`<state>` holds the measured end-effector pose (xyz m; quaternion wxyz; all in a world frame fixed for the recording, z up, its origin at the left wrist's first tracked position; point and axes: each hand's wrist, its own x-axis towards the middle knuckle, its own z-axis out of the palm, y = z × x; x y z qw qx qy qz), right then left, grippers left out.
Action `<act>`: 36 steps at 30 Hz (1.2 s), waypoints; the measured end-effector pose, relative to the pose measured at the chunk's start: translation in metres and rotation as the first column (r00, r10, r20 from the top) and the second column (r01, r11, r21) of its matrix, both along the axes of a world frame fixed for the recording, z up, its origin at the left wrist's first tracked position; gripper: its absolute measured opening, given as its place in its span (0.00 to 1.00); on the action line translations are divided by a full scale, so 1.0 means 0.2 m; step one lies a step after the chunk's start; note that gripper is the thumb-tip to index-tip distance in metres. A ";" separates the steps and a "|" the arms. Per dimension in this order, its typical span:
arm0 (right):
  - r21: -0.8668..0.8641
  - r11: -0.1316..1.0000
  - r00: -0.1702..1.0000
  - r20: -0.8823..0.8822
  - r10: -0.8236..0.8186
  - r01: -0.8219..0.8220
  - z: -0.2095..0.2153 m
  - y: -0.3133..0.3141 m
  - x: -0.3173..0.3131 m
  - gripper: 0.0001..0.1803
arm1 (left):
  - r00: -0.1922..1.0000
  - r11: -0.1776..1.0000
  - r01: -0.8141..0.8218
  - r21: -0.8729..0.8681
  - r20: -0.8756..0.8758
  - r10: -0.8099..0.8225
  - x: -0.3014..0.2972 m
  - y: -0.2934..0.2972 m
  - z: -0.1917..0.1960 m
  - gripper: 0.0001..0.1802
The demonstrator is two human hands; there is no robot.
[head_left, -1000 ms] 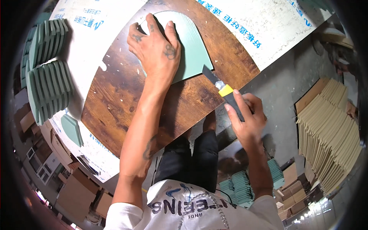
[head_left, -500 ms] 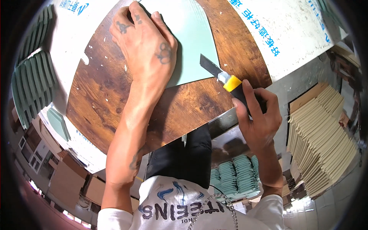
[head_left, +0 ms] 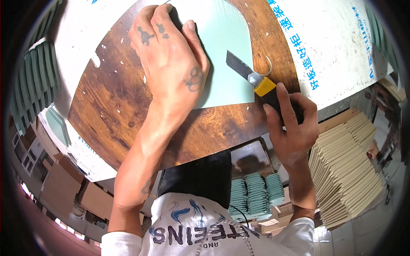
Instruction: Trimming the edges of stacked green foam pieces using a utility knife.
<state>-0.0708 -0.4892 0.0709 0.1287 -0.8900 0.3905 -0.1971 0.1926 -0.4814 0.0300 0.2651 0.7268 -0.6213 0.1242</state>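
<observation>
A pale green panel (head_left: pixel 228 91) with a curved outline lies on a brown wood-grain board (head_left: pixel 205 136). My left hand (head_left: pixel 171 59) is closed at the panel's left side, its thumb along the panel; the fingertips are partly hidden. My right hand (head_left: pixel 292 121) grips a utility knife (head_left: pixel 265 87) with a black and yellow handle. Its wide dark blade points up and left over the panel's lower right corner. Beside the blade a thin pale curled shaving (head_left: pixel 270 66) stands out from the panel's right edge.
Small white chips dot the board, which rests on a white table (head_left: pixel 329 81) with blue print. Green curved pieces (head_left: pixel 34 85) are stacked at the left. Below the table's near edge stand more green stacks (head_left: pixel 256 194) and, to the right, tall stacks of tan sheets (head_left: pixel 346 170).
The knife and my right hand have shifted slightly right, and the curled shaving now shows at the panel's edge. My left hand and the panel appear slightly lower and further right in view.
</observation>
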 end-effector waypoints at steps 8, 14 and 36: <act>-0.030 0.998 0.993 0.107 0.056 -0.053 -0.05 -0.29 0.16 0.24 | 0.995 0.991 -0.073 0.113 -0.065 0.081 -0.02 0.01 0.06 0.20; -0.035 0.990 0.988 0.077 0.136 -0.134 -0.04 -0.46 0.23 0.20 | 0.986 0.996 -0.043 0.076 -0.158 0.054 -0.03 0.01 0.07 0.18; 0.070 0.997 0.997 0.056 -0.046 0.042 0.02 -0.26 0.09 0.28 | 0.944 0.934 -0.240 0.266 -0.161 0.289 -0.03 -0.08 0.12 0.22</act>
